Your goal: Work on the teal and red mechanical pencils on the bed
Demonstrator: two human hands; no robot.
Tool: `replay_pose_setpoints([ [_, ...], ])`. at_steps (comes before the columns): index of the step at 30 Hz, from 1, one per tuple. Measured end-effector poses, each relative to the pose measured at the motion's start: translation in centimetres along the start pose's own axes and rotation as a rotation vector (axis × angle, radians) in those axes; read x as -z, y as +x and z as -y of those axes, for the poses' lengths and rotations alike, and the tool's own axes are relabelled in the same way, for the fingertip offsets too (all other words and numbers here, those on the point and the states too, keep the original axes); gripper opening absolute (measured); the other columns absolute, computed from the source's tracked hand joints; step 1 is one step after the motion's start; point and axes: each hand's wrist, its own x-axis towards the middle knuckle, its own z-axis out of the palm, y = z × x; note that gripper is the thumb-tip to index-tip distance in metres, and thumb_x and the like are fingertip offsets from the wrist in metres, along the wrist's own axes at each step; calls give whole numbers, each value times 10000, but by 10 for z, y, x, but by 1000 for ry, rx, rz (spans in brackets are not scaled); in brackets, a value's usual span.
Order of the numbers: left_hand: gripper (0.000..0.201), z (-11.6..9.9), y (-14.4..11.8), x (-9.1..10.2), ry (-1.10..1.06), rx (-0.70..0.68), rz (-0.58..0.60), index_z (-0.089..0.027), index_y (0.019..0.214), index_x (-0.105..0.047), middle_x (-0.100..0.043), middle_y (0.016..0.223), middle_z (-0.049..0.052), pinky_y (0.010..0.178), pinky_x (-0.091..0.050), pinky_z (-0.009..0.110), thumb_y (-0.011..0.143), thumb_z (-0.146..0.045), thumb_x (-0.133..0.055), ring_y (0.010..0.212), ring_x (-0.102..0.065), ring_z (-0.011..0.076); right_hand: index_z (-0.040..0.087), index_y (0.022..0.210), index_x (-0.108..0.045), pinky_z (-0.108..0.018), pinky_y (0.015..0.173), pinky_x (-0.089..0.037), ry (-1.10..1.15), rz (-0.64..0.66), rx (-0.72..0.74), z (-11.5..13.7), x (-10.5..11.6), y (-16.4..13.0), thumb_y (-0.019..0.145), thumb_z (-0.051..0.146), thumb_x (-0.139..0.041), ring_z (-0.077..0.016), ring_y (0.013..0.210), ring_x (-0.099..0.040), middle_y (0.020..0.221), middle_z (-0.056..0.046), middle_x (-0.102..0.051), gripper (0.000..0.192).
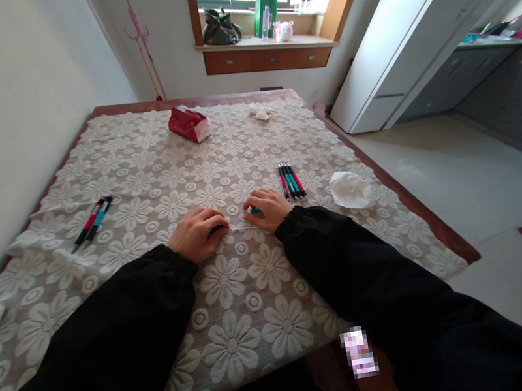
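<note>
Lace-covered surface (pixel 243 330) carries all items. Left hand (pixel 197 233) curled, grip contents unclear. Right hand (pixel 269 209) pinches a teal pen (pixel 255 210), probably a thin refill stretched between both hands; spare pens (pixel 291 181) just beside it

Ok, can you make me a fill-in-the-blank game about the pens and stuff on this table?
1. The tablecloth has a pattern of white ____.
2. The tissue pack at the far end is ____.
3. The pens by the right hand number ____.
4. The pens on the left number ____.

Missing words: flowers; red; three; two
</note>
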Motion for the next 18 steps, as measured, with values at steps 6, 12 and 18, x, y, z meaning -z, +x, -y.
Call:
replay_pose_setpoints([
  [6, 144, -1, 0, 1, -13, 6, 4, -229, 924, -699, -701, 1033, 45, 876, -474, 371, 922, -296, -572, 969, -609, 220, 191, 1027, -674, -363, 885, -401, -1, 70, 103, -13, 14, -4, 810, 205, -617, -218, 940, -529, 1006, -73, -641, 224],
  [12, 145, -1, 0, 0, -4, 16, 6, -223, 942, -689, -700, 1048, 45, 886, -475, 374, 931, -290, -560, 986, -607, 220, 188, 1055, -671, -359, 882, -429, -13, 135, 177, -21, 23, -4, 867, 221, -594, -220, 939, -532, 1026, -86, -638, 207],
  [18, 159, -1, 0, 0, 4, 17, 11, -222, 945, -689, -699, 1045, 43, 882, -482, 370, 933, -318, -563, 983, -610, 218, 175, 1064, -660, -360, 897, -441, -42, 160, 104, -19, 23, -4, 884, 227, -623, -222, 960, -539, 1032, -90, -629, 191],
])
